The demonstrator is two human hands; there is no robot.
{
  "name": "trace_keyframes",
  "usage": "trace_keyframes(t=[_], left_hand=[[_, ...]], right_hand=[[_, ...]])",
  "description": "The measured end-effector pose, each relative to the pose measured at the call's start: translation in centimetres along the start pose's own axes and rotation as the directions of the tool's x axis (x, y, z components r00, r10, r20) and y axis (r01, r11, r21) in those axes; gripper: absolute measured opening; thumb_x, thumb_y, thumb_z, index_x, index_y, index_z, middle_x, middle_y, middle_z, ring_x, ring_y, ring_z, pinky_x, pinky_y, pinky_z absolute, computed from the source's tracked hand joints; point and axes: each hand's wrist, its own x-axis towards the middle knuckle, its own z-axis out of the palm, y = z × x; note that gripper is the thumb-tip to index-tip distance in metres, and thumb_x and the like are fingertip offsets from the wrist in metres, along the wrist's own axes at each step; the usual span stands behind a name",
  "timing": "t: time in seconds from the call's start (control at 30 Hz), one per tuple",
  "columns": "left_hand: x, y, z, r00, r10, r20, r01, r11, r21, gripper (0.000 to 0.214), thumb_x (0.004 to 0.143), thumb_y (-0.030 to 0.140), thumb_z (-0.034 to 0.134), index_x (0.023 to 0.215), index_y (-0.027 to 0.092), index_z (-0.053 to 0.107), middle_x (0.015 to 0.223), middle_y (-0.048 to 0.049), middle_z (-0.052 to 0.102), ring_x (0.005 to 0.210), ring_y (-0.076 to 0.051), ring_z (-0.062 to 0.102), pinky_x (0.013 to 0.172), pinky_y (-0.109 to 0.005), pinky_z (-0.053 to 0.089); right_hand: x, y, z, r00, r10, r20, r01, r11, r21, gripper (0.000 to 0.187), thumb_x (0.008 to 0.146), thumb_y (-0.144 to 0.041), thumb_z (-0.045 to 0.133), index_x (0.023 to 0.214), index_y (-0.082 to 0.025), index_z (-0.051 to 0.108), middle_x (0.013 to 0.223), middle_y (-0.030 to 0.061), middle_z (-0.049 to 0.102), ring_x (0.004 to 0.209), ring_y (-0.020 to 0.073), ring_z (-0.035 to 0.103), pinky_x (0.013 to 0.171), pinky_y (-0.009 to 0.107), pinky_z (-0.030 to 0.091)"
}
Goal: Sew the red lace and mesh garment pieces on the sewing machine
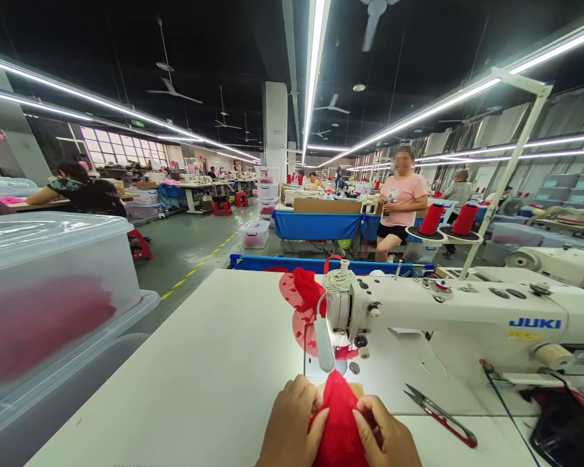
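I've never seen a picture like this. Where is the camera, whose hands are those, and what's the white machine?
The camera sits on a worker's head, looking forward and down, so the hands at the bottom are that person's own. The left hand and right hand both pinch a red cloth. Beyond it stands a white sewing machine on a white table. To the right lie snips, two red thread cones stand behind the machine, and a clear bin sits at the left. Another person sits farther back.
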Motion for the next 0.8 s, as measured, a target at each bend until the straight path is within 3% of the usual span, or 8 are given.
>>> trace_keyframes(t=[0.17, 0.3, 0.43, 0.5, 0.57, 0.67, 0.8], left_hand=[[0.1, 1.7, -1.1, 0.996, -0.02, 0.083, 0.048, 0.933, -0.356, 0.026, 0.096, 0.042, 0.043, 0.079, 0.023, 0.045, 0.067, 0.0022, 0.054, 0.063, -0.016, 0.047, 0.064, -0.028, 0.036], [0.1, 3.4, -2.2, 0.976, -0.09, 0.198, 0.188, 0.804, -0.564, 0.032, 0.084, 0.052, 0.06, 0.08, 0.022, 0.051, 0.055, 0.0078, 0.044, 0.053, -0.012, 0.04, 0.056, -0.025, 0.03], [-0.7, 4.8, -3.0, 0.898, -0.149, 0.414, 0.421, 0.565, -0.71, 0.038, 0.068, 0.046, 0.078, 0.085, 0.019, 0.058, 0.067, 0.0024, 0.064, 0.064, -0.017, 0.064, 0.057, -0.024, 0.045], [-1.2, 5.2, -3.2, 0.843, -0.202, 0.498, 0.524, 0.519, -0.676, 0.039, 0.067, 0.046, 0.081, 0.081, 0.018, 0.058, 0.069, -0.0004, 0.067, 0.062, -0.018, 0.066, 0.053, -0.025, 0.048], [-1.8, 5.3, -3.1, 0.822, -0.25, 0.512, 0.563, 0.495, -0.662, 0.04, 0.067, 0.046, 0.082, 0.08, 0.017, 0.057, 0.065, 0.0, 0.066, 0.055, -0.016, 0.065, 0.05, -0.025, 0.05], [-2.6, 5.4, -2.7, 0.837, -0.299, 0.459, 0.547, 0.435, -0.715, 0.043, 0.069, 0.047, 0.082, 0.085, 0.017, 0.055, 0.064, 0.0032, 0.063, 0.055, -0.015, 0.064, 0.053, -0.027, 0.055], [-3.3, 5.5, -1.7, 0.859, -0.282, 0.427, 0.51, 0.41, -0.756, 0.04, 0.076, 0.05, 0.073, 0.091, 0.019, 0.052, 0.068, 0.0032, 0.062, 0.056, -0.016, 0.063, 0.055, -0.03, 0.054]], right_hand=[[0.1, -0.3, -0.2, 0.992, 0.121, 0.032, -0.124, 0.982, 0.144, 0.042, 0.097, -0.064, 0.042, 0.09, -0.027, 0.06, 0.058, -0.0029, 0.059, 0.048, 0.0185, 0.055, 0.054, 0.028, 0.044], [0.4, -1.5, -1.2, 0.977, 0.201, 0.074, -0.209, 0.97, 0.126, 0.033, 0.097, -0.05, 0.039, 0.106, -0.026, 0.058, 0.063, -0.0034, 0.062, 0.053, 0.0195, 0.058, 0.058, 0.03, 0.045], [1.0, -3.0, -3.6, 0.944, 0.275, 0.184, -0.296, 0.95, 0.101, 0.036, 0.09, -0.052, 0.042, 0.11, -0.025, 0.057, 0.063, -0.0036, 0.063, 0.057, 0.0214, 0.062, 0.06, 0.032, 0.048], [1.2, -3.6, -4.8, 0.924, 0.316, 0.214, -0.339, 0.937, 0.082, 0.043, 0.082, -0.056, 0.049, 0.112, -0.025, 0.055, 0.069, -0.0015, 0.067, 0.061, 0.0226, 0.066, 0.062, 0.034, 0.051], [1.4, -3.8, -5.7, 0.912, 0.371, 0.176, -0.386, 0.921, 0.056, 0.049, 0.078, -0.058, 0.051, 0.114, -0.024, 0.055, 0.077, 0.0009, 0.071, 0.062, 0.0228, 0.068, 0.062, 0.035, 0.053], [1.3, -3.8, -6.1, 0.9, 0.405, 0.163, -0.418, 0.907, 0.057, 0.051, 0.078, -0.059, 0.053, 0.115, -0.024, 0.054, 0.081, 0.0023, 0.073, 0.062, 0.0216, 0.067, 0.062, 0.034, 0.053], [0.9, -3.2, -5.5, 0.931, 0.335, 0.145, -0.331, 0.942, -0.053, 0.046, 0.079, -0.054, 0.049, 0.112, -0.024, 0.059, 0.089, 0.0046, 0.074, 0.072, 0.0224, 0.07, 0.066, 0.035, 0.054]])
